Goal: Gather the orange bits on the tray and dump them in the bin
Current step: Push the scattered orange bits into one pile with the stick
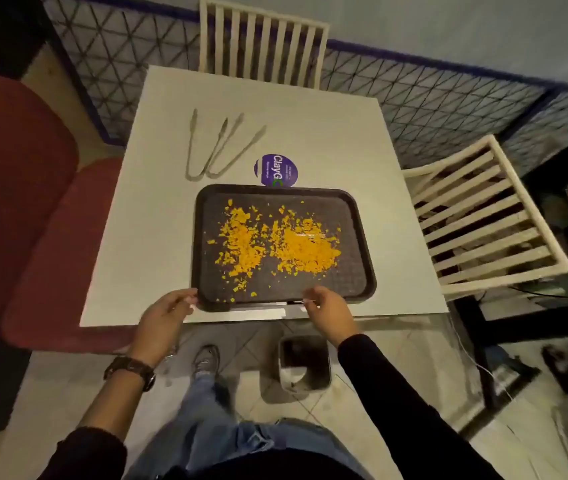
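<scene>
A dark brown tray [363, 237] lies on the white table [157, 220], close to its near edge. Orange bits [241, 244] are scattered over it in two loose heaps, the denser heap of orange bits [306, 249] lying on the right. My left hand [164, 318] pinches the tray's near-left corner between thumb and fingers. My right hand [327, 308] pinches the near rim right of the middle. A small dark bin [305, 367] stands on the floor just below the table edge, beside my right forearm.
Two pairs of metal tongs [213, 150] lie behind the tray on the left. A purple clay tub [275, 169] touches the tray's far rim. Slatted chairs stand at the far side [261, 43] and the right [483, 216]. A red sofa [15, 202] fills the left.
</scene>
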Motion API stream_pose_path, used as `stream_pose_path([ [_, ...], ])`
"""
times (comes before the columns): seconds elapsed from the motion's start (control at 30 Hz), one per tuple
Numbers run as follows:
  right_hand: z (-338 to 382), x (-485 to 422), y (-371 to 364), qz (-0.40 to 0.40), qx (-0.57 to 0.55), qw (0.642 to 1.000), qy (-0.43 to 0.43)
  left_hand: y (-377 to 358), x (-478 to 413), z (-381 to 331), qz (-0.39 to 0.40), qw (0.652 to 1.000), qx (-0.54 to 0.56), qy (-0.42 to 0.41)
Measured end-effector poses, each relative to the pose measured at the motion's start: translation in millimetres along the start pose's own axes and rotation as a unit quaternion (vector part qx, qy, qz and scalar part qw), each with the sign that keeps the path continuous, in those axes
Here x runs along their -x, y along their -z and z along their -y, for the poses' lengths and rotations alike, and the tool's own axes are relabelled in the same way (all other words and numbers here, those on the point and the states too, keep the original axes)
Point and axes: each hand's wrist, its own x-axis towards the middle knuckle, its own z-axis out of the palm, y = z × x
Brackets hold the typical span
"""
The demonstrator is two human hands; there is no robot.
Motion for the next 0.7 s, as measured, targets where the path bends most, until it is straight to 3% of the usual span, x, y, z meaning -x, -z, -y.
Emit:
stream_pose_path([
  [0.23,31.0,-72.1,2.1,-0.081,0.026,0.994,-0.073,27.5,-76.7,-18.1,0.039,0.998,-0.028,0.027],
  [0.43,17.0,-145.1,14.3,-0.094,0.107,0.984,-0.107,28.7,-106.7,-12.1,0.063,0.995,-0.064,0.047],
  [0.7,12.6,-184.8,24.2,-0.091,0.198,0.974,-0.059,18.8,-121.7,-13.6,0.044,0.994,-0.091,0.04],
])
